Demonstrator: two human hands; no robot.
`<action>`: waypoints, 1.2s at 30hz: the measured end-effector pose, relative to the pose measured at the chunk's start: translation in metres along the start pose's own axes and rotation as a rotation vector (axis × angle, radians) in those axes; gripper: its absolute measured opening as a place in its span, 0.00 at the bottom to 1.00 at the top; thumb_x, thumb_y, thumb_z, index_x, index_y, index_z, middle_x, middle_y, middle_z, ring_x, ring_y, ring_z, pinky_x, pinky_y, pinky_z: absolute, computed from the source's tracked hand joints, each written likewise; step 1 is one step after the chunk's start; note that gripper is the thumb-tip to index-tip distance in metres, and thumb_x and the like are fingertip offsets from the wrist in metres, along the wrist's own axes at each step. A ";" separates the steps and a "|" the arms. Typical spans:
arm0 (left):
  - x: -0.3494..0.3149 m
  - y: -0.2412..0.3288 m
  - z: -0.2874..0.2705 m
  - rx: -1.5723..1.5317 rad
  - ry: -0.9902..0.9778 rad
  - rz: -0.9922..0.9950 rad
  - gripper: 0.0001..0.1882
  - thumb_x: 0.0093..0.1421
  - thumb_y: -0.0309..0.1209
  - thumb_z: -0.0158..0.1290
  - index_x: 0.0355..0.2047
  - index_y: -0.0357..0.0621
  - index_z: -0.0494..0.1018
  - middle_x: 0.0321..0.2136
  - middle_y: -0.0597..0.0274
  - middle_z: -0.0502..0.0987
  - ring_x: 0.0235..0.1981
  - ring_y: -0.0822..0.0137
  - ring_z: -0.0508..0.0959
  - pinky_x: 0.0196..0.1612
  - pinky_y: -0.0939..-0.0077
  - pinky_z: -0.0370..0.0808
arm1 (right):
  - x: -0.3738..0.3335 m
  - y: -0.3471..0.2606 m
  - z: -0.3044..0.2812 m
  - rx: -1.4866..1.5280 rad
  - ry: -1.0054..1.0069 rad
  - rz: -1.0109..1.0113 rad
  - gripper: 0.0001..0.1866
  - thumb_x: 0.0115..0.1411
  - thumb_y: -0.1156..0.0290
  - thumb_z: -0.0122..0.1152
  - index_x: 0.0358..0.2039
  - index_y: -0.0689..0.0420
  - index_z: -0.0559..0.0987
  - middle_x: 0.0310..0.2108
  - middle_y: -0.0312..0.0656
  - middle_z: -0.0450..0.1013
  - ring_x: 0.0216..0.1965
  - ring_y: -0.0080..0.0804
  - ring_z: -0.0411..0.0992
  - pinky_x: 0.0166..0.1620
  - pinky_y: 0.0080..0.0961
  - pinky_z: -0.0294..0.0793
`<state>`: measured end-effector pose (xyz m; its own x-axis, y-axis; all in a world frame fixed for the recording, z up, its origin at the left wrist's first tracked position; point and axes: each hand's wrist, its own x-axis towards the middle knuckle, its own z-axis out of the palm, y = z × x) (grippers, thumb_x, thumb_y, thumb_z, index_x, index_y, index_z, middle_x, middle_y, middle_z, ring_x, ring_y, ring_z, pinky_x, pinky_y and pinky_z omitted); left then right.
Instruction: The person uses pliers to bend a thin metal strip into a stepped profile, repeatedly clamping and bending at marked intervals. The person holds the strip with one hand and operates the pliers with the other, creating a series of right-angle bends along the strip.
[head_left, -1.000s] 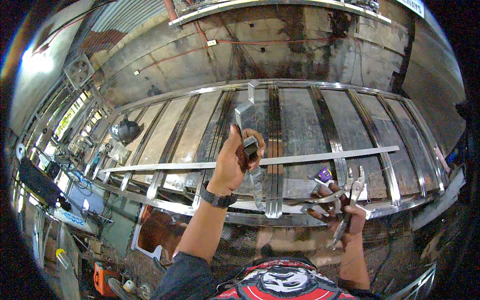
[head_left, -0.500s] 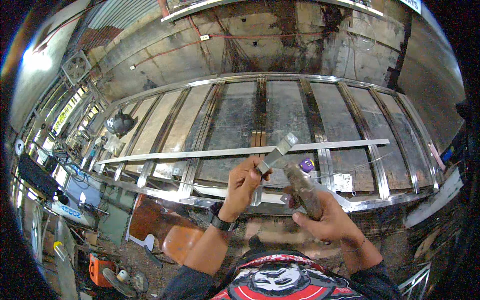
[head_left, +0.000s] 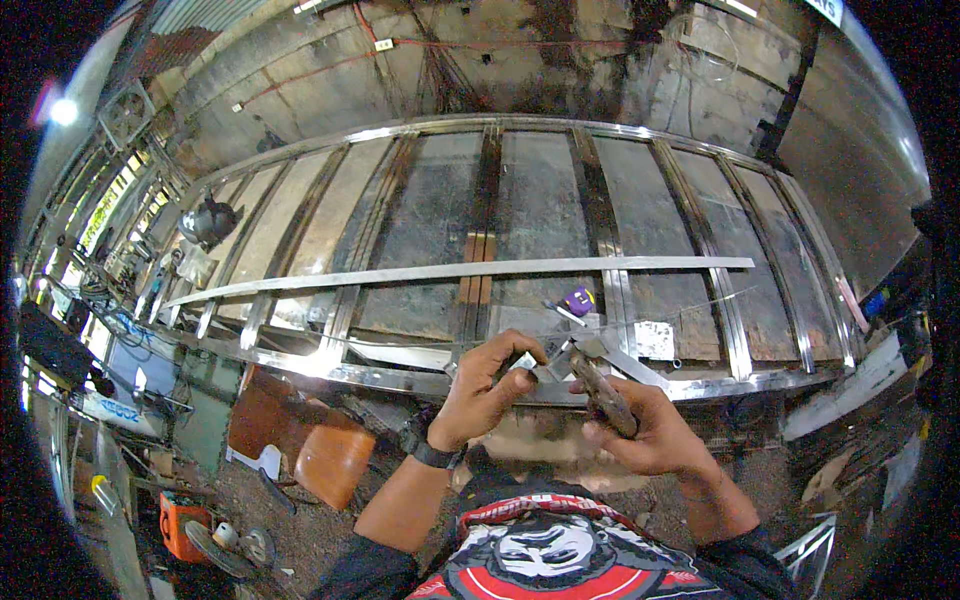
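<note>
My left hand (head_left: 485,392), with a dark watch on its wrist, is closed around a short shiny metal piece (head_left: 528,362), seemingly cut from square tube. Its fingers hide most of that piece. Close by on the right, my right hand (head_left: 655,428) grips a thick, rough brownish bar (head_left: 605,393) that slants up and left. The bar's upper end is near the metal piece; whether they touch I cannot tell. Just beyond both hands, a purple tape measure (head_left: 578,301) lies beside a thin pale stick (head_left: 568,315).
A large shiny metal frame (head_left: 640,130) with several crossbars spans the work area. Across it lies a long metal strip (head_left: 420,277). A dark rounded helmet (head_left: 208,222) rests at the far left. Below stand a brown chair (head_left: 335,465) and an orange machine (head_left: 183,525).
My left hand has lowered and tilted the metal piece, which stood up above the fingers before. The rough bar in my right hand has shifted slightly down. The whole view has shifted a little.
</note>
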<state>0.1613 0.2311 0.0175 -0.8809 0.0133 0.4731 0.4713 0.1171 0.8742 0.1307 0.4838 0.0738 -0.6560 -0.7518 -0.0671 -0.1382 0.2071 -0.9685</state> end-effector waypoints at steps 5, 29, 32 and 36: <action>-0.019 -0.009 0.020 0.121 -0.094 -0.109 0.27 0.65 0.55 0.55 0.41 0.40 0.75 0.34 0.56 0.76 0.38 0.55 0.79 0.43 0.68 0.74 | -0.015 0.056 -0.002 0.067 0.030 -0.034 0.23 0.60 0.75 0.67 0.56 0.60 0.76 0.39 0.36 0.77 0.39 0.20 0.72 0.43 0.24 0.73; -0.036 -0.038 0.026 0.425 -0.397 0.291 0.27 0.46 0.61 0.63 0.24 0.50 0.72 0.29 0.62 0.69 0.27 0.56 0.74 0.28 0.61 0.69 | -0.042 0.108 0.034 0.178 -0.198 0.050 0.13 0.66 0.70 0.65 0.49 0.58 0.80 0.40 0.43 0.82 0.41 0.29 0.79 0.47 0.30 0.78; -0.034 -0.038 0.025 0.399 -0.406 0.287 0.28 0.46 0.61 0.63 0.24 0.49 0.71 0.29 0.61 0.69 0.28 0.55 0.74 0.28 0.60 0.69 | -0.042 0.107 0.034 0.106 -0.210 0.026 0.13 0.66 0.70 0.65 0.49 0.58 0.79 0.40 0.44 0.81 0.41 0.29 0.79 0.46 0.29 0.78; -0.033 -0.038 0.024 0.398 -0.412 0.276 0.29 0.45 0.62 0.62 0.26 0.48 0.72 0.30 0.61 0.70 0.29 0.54 0.75 0.29 0.60 0.69 | -0.038 0.107 0.038 0.076 -0.181 -0.023 0.13 0.66 0.70 0.65 0.49 0.59 0.79 0.39 0.44 0.81 0.40 0.29 0.78 0.45 0.30 0.78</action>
<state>0.1719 0.2497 -0.0338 -0.7112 0.4678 0.5247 0.7008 0.4136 0.5812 0.1690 0.5112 -0.0361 -0.5084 -0.8574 -0.0805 -0.0905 0.1461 -0.9851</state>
